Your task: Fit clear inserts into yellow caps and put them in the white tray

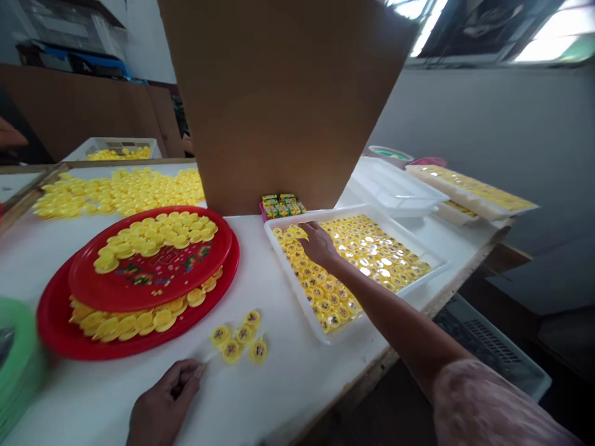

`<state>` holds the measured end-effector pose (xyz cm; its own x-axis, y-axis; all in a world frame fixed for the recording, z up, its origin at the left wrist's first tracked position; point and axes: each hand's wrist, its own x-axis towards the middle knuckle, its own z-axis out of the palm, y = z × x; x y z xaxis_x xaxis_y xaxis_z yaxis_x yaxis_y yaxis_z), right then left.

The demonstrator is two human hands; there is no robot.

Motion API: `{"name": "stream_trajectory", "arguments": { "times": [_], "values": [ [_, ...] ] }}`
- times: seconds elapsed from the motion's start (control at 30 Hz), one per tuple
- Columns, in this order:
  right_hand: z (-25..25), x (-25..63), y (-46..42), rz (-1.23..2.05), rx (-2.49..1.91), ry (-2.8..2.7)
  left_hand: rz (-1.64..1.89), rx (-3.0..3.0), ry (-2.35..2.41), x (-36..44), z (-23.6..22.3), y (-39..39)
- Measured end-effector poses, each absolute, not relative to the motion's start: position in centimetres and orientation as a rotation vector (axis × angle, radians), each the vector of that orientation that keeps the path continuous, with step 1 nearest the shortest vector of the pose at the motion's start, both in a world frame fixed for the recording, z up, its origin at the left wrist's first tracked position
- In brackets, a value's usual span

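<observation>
My right hand [317,243] reaches into a white tray [320,331] packed with rows of small yellow round pieces [367,248], its fingers pinched on one piece near the tray's far left corner. My left hand [165,406] rests on the white table near the front edge, fingers curled and pinching something thin and clear I cannot make out. Just beyond it lie several loose yellow pieces [239,344].
Two stacked red trays [153,282] hold yellow caps at left, with a larger heap [118,192] behind. A brown cardboard sheet [279,99] stands upright at the middle. Small yellow-green packets [281,205] sit at its base. More white trays [395,186] lie at the right. Green rolls [16,359] sit at far left.
</observation>
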<state>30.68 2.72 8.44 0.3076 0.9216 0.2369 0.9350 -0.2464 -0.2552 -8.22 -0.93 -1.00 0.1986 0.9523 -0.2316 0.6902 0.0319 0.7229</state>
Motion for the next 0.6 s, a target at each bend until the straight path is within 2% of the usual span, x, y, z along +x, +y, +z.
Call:
{"name": "stream_trajectory", "arguments": {
  "times": [0.2, 0.47, 0.6],
  "values": [
    [7.9, 20.4, -3.5, 0.325, -1.641, -2.329, 0.386, 1.718, 1.511, -8.3, -0.6, -1.1],
    [5.1, 17.0, -1.9, 0.418, -1.422, -2.676, 0.415, 1.723, 1.440, -8.3, -0.5, -1.2],
    [4.8, 16.2, -1.7, 0.374, -1.497, -2.730, 0.373, 1.742, 1.448, -8.3, -0.4, -1.0]
  ]
}}
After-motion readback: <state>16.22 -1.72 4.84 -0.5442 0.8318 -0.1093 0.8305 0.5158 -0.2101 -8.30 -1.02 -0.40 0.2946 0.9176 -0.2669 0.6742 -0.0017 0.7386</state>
